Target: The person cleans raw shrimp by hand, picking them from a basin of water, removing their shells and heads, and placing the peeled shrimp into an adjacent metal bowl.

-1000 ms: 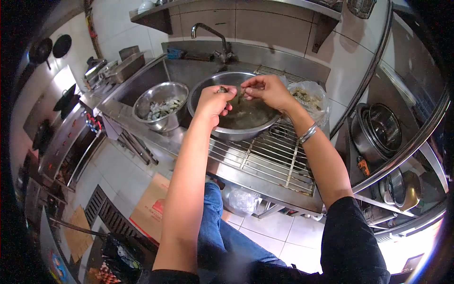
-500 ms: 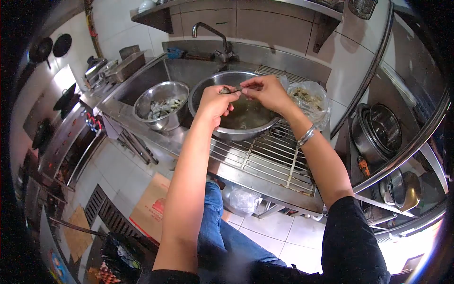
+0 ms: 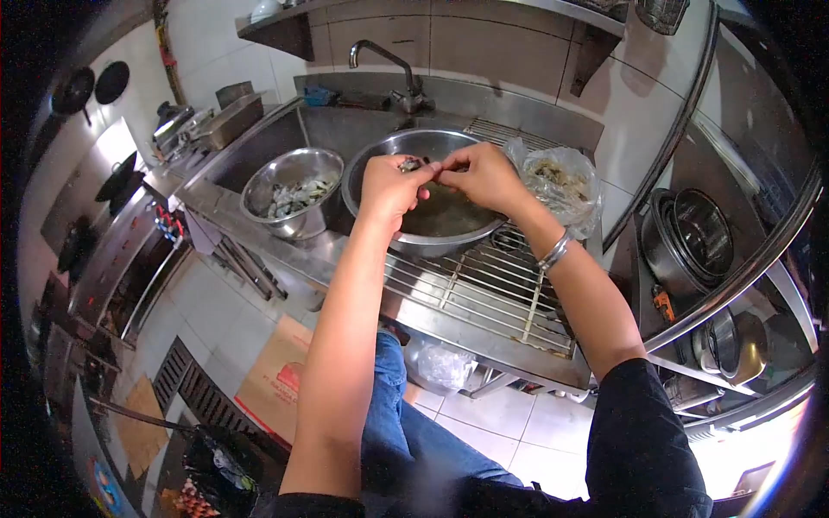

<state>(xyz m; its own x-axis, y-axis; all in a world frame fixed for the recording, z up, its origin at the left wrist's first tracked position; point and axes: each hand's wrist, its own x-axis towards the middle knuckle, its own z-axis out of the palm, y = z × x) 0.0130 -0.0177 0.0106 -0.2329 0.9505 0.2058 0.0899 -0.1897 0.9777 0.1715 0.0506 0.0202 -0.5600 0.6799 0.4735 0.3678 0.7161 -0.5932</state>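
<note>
My left hand is closed round a small greyish shrimp, most of it hidden by the fingers. My right hand pinches thumb and finger together at the shrimp's end, touching the left fingertips. Both hands are over a large metal basin that holds cloudy water. Left of it stands a smaller steel bowl with several peeled-looking shrimp inside. To the right, an open clear plastic bag contains a brownish, wet-looking mass.
Behind the bowls are a steel sink and a curved faucet. A wire rack lies under the basin's front right. Stacked pots fill a shelf at right. Cardboard lies on the floor at left.
The right hand has shifted slightly left and its fingertips have drawn closer to the left hand's. The bowls and bag stay where they were.
</note>
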